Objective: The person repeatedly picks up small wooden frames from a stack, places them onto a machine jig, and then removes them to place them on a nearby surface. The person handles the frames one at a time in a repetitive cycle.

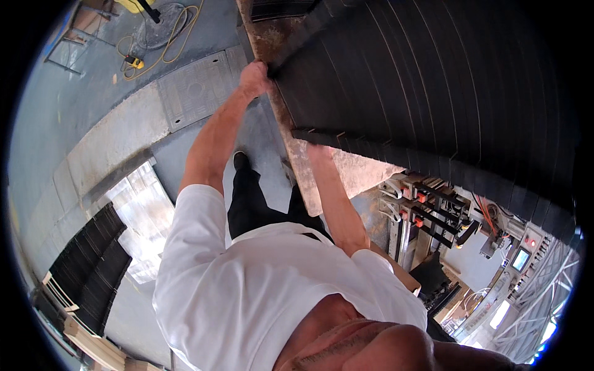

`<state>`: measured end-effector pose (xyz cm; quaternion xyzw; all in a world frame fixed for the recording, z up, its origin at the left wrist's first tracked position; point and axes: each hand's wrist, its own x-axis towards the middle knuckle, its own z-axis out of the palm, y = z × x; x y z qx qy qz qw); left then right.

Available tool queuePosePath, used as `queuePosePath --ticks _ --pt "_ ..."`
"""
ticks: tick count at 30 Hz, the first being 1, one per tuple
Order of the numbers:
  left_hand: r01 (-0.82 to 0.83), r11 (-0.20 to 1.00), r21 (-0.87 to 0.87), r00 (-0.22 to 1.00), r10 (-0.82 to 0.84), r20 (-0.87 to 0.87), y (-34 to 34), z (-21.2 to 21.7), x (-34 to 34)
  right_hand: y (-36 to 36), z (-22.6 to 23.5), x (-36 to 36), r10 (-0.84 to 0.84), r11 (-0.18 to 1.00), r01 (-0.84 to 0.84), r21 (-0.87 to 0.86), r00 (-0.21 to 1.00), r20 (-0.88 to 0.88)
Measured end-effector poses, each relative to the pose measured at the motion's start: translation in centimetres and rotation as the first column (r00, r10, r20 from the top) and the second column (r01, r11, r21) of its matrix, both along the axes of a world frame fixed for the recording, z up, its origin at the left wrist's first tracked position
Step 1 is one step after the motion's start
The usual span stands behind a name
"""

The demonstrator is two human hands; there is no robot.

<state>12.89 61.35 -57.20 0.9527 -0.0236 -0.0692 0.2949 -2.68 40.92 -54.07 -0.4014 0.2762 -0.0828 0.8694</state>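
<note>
L hand [253,77]: fingers curled over far end of black strip bundle [427,80], gripping its edge. R hand [317,150]: pressed at near end, fingers under bundle, closure can't tell. Bundle lies on rusty worktop [356,170]. Beyond: yellow cable [167,43] on floor, black stacks [93,266] lower L.

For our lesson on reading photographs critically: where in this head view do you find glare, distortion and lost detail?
Head view: glare whitens the glossy floor patch left of the person; fisheye bends the bench edge and blacks out the corners; the black stacked strips gripped by left hand and right hand stay dark, showing only thin lines.
</note>
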Motion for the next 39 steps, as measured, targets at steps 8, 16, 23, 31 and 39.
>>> queuePosePath --ticks 8,16,23,31,39 --pt "0.021 0.999 0.024 1.0 -0.021 -0.017 3.9 -2.3 7.1 4.0 1.0 6.6 -0.06 0.99 0.074 0.118 0.991 -0.118" --pt "0.147 0.985 -0.094 0.983 -0.135 0.127 2.2 -1.5 11.5 4.5 3.6 9.5 -0.143 0.971 0.181 0.156 0.963 -0.229" --pt "0.093 0.996 0.016 0.971 -0.094 0.221 9.0 -9.7 15.0 5.5 7.7 7.8 0.038 0.986 -0.023 0.163 0.995 -0.088" --pt "-0.09 0.995 -0.033 0.995 0.089 -0.049 7.1 -6.0 -6.8 -3.5 3.2 0.0 0.179 0.984 -0.175 0.041 0.938 -0.296" --pt "0.805 0.427 0.412 0.59 -0.513 -0.624 -1.3 -6.0 -37.7 -17.2 7.8 -20.1 0.135 0.972 -0.196 -0.131 0.919 -0.37"
